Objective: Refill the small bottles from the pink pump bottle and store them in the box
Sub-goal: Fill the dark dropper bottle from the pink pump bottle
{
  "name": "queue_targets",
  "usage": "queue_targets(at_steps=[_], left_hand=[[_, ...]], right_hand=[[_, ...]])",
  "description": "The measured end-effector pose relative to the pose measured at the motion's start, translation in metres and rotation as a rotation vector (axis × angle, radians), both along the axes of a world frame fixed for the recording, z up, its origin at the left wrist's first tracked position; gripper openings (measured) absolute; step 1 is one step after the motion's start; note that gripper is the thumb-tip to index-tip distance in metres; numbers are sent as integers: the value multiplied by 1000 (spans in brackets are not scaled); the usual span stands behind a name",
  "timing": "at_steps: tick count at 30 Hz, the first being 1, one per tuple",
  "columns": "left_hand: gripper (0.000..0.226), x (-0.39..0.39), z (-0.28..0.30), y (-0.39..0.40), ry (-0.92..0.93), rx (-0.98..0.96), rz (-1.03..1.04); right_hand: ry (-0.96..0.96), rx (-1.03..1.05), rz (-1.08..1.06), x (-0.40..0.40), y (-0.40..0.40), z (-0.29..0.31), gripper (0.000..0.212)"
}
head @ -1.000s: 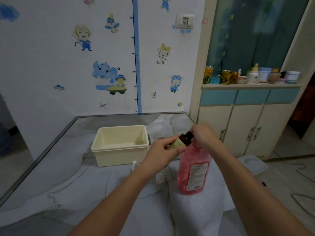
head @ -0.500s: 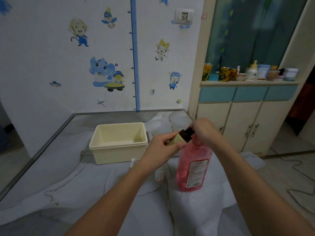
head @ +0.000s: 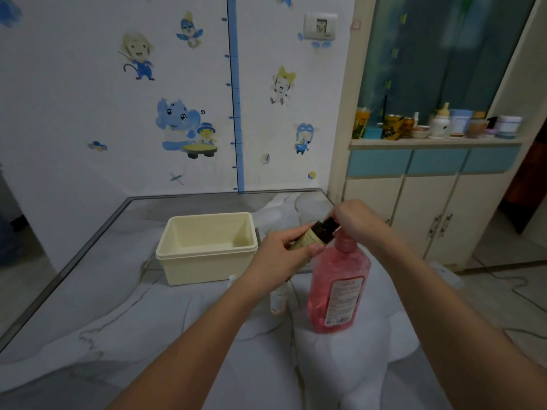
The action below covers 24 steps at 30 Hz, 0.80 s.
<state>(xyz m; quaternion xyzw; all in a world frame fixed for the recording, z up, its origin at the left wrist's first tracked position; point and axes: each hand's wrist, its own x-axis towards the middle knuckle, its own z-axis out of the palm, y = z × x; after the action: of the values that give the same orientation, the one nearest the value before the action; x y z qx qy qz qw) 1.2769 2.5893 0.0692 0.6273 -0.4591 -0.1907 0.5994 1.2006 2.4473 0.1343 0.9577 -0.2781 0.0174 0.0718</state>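
Note:
The pink pump bottle (head: 337, 288) stands on the table in front of me. My right hand (head: 353, 221) covers its pump head, fingers closed over it. My left hand (head: 281, 255) grips a small dark brown bottle (head: 318, 235) with a tan label, tilted with its mouth up against the pump. A small white bottle (head: 278, 300) stands on the table under my left wrist, partly hidden. Another white tip (head: 232, 280) pokes up beside my left forearm. The cream box (head: 207, 247) sits empty to the left.
The marble-patterned table (head: 88, 306) has a metal edge along its left and far sides. A wall with cartoon stickers rises behind it. To the right stands a cabinet (head: 426, 208) with jars and cups on its shelf. Cables lie on the floor at right.
Both hands hold the same grips on the small brown bottle and the pump. The view has shifted slightly downward; nothing else has moved.

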Motion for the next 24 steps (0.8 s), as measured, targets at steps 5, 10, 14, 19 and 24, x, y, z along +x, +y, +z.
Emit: queue_targets(at_steps=[5, 10, 14, 19, 24], left_hand=[[40, 0, -7, 0, 16, 23, 7], [38, 0, -3, -2, 6, 28, 3], [40, 3, 1, -2, -18, 34, 3], [36, -1, -2, 0, -2, 11, -14], [39, -3, -4, 2, 31, 27, -8]], right_hand=[[-35, 17, -82, -1, 4, -15, 34], [8, 18, -29, 0, -2, -6, 32], [49, 17, 48, 1, -7, 5, 34], [12, 3, 7, -2, -3, -4, 31], [30, 30, -51, 0, 0, -14, 31]])
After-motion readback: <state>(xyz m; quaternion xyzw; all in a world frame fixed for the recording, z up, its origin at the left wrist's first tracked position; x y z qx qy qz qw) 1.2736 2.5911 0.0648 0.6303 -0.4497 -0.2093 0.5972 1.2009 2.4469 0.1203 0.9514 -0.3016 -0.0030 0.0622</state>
